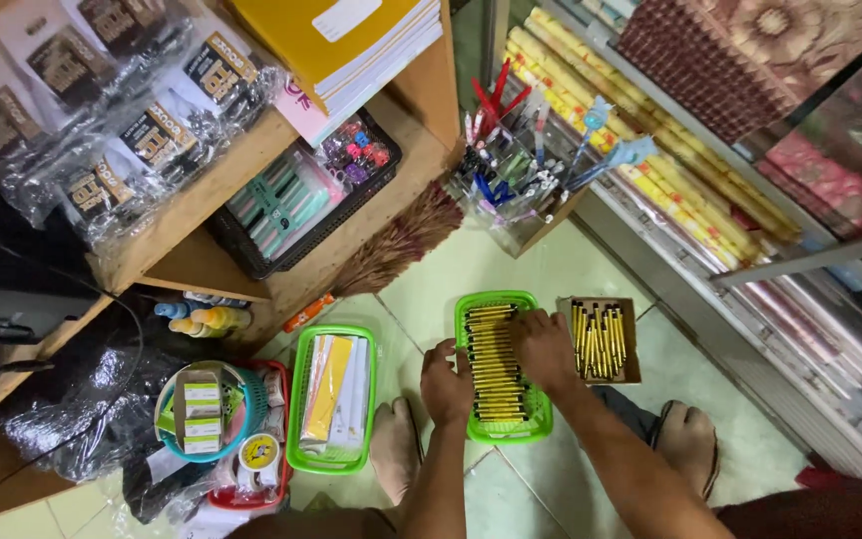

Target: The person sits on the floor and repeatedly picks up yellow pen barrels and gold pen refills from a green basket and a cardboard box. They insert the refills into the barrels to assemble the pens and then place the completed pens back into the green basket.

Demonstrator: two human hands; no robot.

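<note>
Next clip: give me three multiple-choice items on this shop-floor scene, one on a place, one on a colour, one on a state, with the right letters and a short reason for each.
1. Where is the cardboard box of gold pens?
A. Right of the pen basket
B. On the wooden shelf
C. Inside the black tray

2. What colour is the pen basket?
A. Red
B. Green
C. Blue

3. What are the hands doing?
A. Both raised in the air
B. Both down at the pen basket
C. One lifting the yellow books

Answers:
1. A, the box sits on the floor tiles just beside the basket.
2. B, its rim is bright green.
3. B, the left hand is at its left rim and the right hand lies on the pens.
</note>
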